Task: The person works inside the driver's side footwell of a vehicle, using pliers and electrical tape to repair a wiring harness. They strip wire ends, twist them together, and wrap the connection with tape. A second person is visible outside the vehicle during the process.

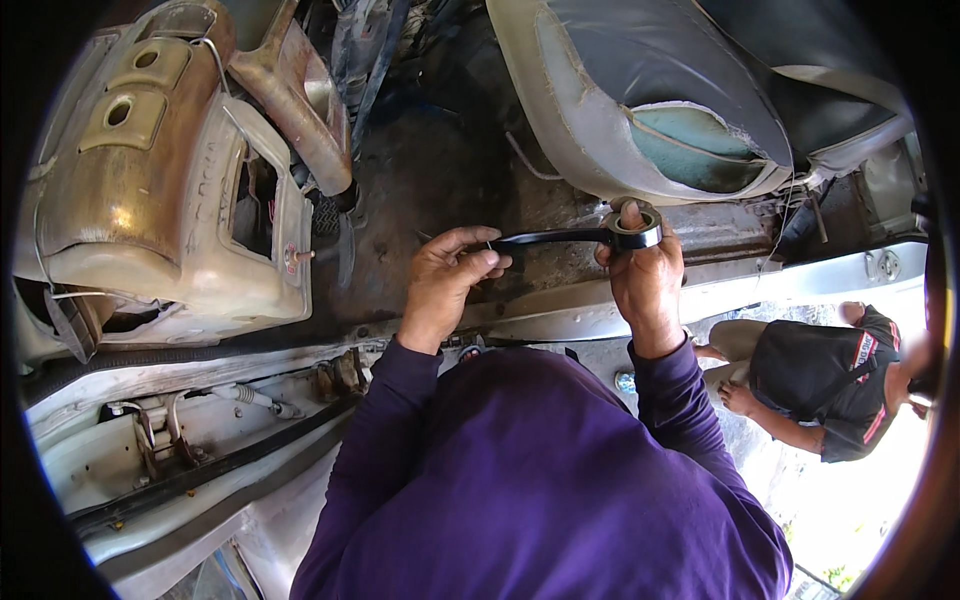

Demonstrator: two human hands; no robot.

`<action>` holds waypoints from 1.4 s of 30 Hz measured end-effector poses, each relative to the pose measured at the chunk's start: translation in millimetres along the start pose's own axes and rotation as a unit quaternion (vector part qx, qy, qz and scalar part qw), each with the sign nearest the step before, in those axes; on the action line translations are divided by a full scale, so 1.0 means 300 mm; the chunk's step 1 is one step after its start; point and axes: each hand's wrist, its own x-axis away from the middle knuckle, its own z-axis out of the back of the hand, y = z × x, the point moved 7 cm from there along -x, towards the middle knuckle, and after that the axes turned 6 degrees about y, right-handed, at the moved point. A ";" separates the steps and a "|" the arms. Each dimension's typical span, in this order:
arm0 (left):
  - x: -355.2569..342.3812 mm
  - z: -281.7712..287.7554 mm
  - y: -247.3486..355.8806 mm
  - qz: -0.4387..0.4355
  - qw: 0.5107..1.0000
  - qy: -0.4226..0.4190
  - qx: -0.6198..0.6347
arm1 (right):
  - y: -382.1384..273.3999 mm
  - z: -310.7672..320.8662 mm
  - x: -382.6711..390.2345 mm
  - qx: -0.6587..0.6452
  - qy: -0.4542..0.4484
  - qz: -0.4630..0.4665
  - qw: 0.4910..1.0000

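From left to right: the left hand (pixel 445 285), thumb and forefinger pinched together on the end of a black strip (pixel 555 237); the strip, spanning the space between the hands; the right hand (pixel 645 290), curled about the tape roll (pixel 648 238), one digit through its core, above the vehicle's floor (pixel 430 190). The step appears to be drawing out tape; the next move probably calls for even tension. The strip looks narrow and smooth, the roll glossy black with a paler core.
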 end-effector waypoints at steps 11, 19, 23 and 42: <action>0.015 0.012 0.026 -0.043 0.997 0.006 -0.062 | 0.067 -0.052 0.022 0.019 -0.005 -0.032 0.999; 0.013 0.030 0.014 -0.019 1.000 0.007 -0.017 | 0.102 -0.057 0.016 0.033 0.009 -0.040 0.999; 0.012 0.025 0.015 -0.023 0.999 0.022 -0.033 | 0.125 -0.068 0.018 0.035 0.000 -0.059 0.998; 0.028 -0.010 0.001 -0.005 0.999 0.002 0.049 | 0.134 -0.065 0.015 0.094 -0.007 -0.031 0.995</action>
